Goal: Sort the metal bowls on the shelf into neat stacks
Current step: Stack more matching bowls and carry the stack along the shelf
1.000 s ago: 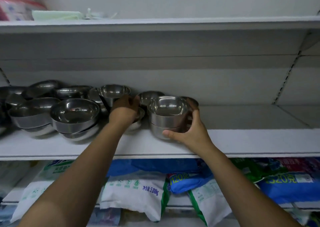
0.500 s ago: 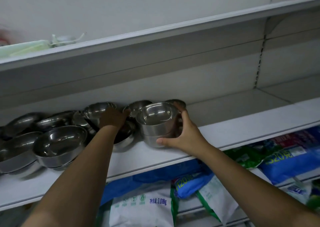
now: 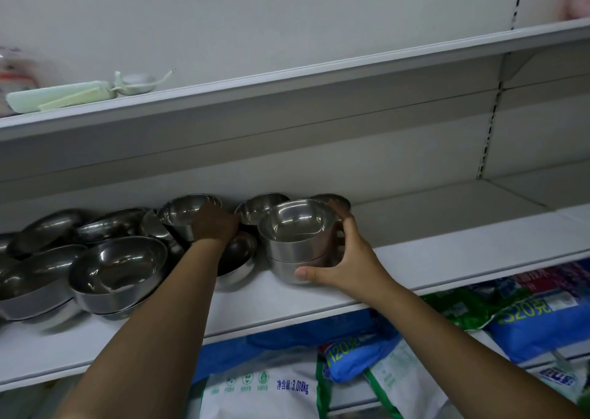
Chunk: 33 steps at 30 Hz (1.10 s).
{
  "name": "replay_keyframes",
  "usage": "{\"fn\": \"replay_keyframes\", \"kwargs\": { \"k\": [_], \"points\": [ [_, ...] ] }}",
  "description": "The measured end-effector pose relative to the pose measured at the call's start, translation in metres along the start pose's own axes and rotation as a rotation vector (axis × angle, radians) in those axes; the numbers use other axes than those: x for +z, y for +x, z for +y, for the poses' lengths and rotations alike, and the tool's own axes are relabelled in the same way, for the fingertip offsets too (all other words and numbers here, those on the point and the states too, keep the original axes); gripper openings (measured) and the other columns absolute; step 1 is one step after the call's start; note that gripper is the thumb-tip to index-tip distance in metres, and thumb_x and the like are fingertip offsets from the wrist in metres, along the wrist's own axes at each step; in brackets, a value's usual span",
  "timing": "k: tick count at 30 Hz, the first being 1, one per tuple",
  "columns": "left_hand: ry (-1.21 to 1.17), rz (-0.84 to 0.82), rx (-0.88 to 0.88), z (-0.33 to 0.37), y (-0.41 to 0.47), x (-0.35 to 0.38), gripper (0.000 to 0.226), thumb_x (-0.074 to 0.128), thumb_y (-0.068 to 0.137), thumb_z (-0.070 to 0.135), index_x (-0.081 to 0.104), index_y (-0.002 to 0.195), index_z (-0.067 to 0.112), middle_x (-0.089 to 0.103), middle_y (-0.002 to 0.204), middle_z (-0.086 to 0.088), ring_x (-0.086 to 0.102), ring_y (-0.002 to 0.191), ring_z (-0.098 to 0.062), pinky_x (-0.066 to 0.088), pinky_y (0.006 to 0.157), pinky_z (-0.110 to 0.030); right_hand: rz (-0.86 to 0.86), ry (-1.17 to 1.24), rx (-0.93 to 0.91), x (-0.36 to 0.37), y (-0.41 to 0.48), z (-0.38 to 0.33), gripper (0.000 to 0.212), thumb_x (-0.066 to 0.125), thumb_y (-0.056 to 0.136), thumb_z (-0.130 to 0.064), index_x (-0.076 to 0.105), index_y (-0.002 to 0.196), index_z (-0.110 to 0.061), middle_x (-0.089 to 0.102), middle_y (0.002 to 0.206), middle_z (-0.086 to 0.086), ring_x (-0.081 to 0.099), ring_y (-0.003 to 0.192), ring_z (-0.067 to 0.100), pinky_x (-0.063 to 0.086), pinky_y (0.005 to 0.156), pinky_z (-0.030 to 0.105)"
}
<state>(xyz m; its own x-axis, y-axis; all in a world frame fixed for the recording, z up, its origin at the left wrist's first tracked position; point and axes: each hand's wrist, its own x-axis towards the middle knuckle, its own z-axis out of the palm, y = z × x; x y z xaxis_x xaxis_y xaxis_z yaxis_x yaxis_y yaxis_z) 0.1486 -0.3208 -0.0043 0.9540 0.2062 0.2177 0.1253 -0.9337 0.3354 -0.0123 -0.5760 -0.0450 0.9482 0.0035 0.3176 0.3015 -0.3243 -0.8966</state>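
Many shiny metal bowls crowd the left half of the white shelf (image 3: pixel 431 252). A short stack of small straight-sided bowls (image 3: pixel 297 239) stands near the middle; my right hand (image 3: pixel 348 259) wraps around its right side, thumb at the base. My left hand (image 3: pixel 215 225) reaches behind and grips a small bowl (image 3: pixel 185 209) at the back. Two more small bowls (image 3: pixel 260 206) sit against the back wall. A big wide bowl (image 3: pixel 118 268) rests on another at the front left, with several tilted bowls (image 3: pixel 48 230) behind it.
The right half of the shelf holds nothing, up to a slotted upright (image 3: pixel 487 137). A pale green item (image 3: pixel 64 96) lies on the shelf above. Blue, green and white bags (image 3: pixel 526 310) fill the shelf below.
The view has tilted and swung left, so the shelf slopes in the frame. Both hands stay on the same bowls; the stack and the back bowl have barely shifted.
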Motion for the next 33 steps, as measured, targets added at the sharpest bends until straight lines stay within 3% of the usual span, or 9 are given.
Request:
{"fn": "replay_keyframes", "kwargs": {
  "k": [7,11,13,17,20,23,28,30,33],
  "points": [
    [-0.250,0.084,-0.078,0.012,-0.017,-0.009,0.046,0.062,0.093,0.038,0.073,0.095,-0.006,0.071,0.102,-0.022,0.065,0.104,-0.037,0.037,0.074,-0.032,-0.010,0.016,-0.003,-0.001,0.000,0.000,0.120,0.099,0.050,-0.051,0.022,0.142,-0.063,0.054,0.131,-0.024,0.054,0.122,-0.004,0.051,0.106,0.031],
    [-0.455,0.174,-0.151,0.022,-0.034,-0.021,0.033,0.066,0.091,0.023,0.066,0.067,0.000,0.055,0.059,-0.008,0.055,0.061,-0.023,0.029,0.053,-0.026,-0.012,0.020,-0.001,-0.001,0.000,0.000,0.117,0.099,0.051,-0.049,0.022,0.138,-0.065,0.054,0.128,-0.028,0.055,0.120,-0.006,0.051,0.103,0.026],
    [-0.529,0.191,-0.157,0.023,-0.036,-0.025,0.030,0.065,0.089,0.021,0.069,0.069,-0.001,0.057,0.064,-0.009,0.056,0.066,-0.027,0.035,0.061,-0.027,-0.019,0.023,0.002,-0.001,0.001,0.000,0.116,0.099,0.051,-0.048,0.022,0.137,-0.065,0.054,0.127,-0.028,0.056,0.121,-0.005,0.051,0.102,0.024],
    [-0.722,0.243,-0.167,0.004,-0.020,-0.020,0.041,0.060,0.072,0.047,0.074,0.064,0.008,0.074,0.068,-0.006,0.072,0.068,-0.027,0.060,0.071,-0.040,-0.017,0.024,0.004,-0.001,0.001,0.000,0.122,0.099,0.049,-0.051,0.021,0.142,-0.063,0.051,0.134,-0.026,0.056,0.124,0.001,0.051,0.106,0.033],
    [-0.839,0.246,-0.189,0.014,-0.042,-0.044,0.033,0.066,0.086,0.034,0.077,0.072,0.006,0.076,0.072,-0.011,0.073,0.065,-0.023,0.059,0.063,-0.031,-0.011,0.017,0.009,-0.001,0.001,0.000,0.121,0.099,0.048,-0.053,0.018,0.136,-0.071,0.051,0.140,-0.017,0.055,0.126,0.005,0.051,0.107,0.035],
    [-1.008,0.255,-0.193,0.025,-0.061,-0.061,0.029,0.068,0.091,0.021,0.074,0.071,0.000,0.074,0.064,-0.012,0.064,0.043,-0.010,0.051,0.044,-0.018,0.001,0.014,0.015,-0.001,0.000,0.000,0.119,0.099,0.048,-0.053,0.016,0.128,-0.079,0.051,0.142,-0.016,0.054,0.127,0.005,0.050,0.108,0.034],
    [-1.105,0.134,-0.161,0.030,-0.090,-0.077,0.028,0.068,0.092,0.021,0.070,0.070,0.004,0.071,0.056,-0.005,0.063,0.042,-0.007,0.049,0.047,-0.014,-0.021,0.036,0.015,-0.002,0.001,0.001,0.114,0.099,0.051,-0.048,0.016,0.122,-0.083,0.049,0.136,-0.024,0.052,0.128,0.002,0.049,0.109,0.032],
    [-1.121,0.068,-0.146,0.031,-0.098,-0.084,0.023,0.071,0.091,0.018,0.070,0.071,0.007,0.072,0.058,-0.007,0.066,0.047,-0.010,0.053,0.051,-0.015,-0.027,0.052,0.014,-0.002,0.002,0.003,0.115,0.100,0.051,-0.046,0.019,0.127,-0.079,0.049,0.135,-0.027,0.053,0.127,-0.002,0.049,0.109,0.031],
    [-1.065,0.019,-0.122,0.034,-0.107,-0.089,0.018,0.072,0.089,0.013,0.071,0.072,0.007,0.070,0.053,-0.006,0.065,0.046,-0.012,0.056,0.053,-0.018,-0.051,0.058,0.006,-0.002,0.002,0.003,0.121,0.099,0.054,-0.042,0.022,0.145,-0.058,0.050,0.139,-0.020,0.052,0.125,-0.004,0.048,0.104,0.023]
  ]
}}
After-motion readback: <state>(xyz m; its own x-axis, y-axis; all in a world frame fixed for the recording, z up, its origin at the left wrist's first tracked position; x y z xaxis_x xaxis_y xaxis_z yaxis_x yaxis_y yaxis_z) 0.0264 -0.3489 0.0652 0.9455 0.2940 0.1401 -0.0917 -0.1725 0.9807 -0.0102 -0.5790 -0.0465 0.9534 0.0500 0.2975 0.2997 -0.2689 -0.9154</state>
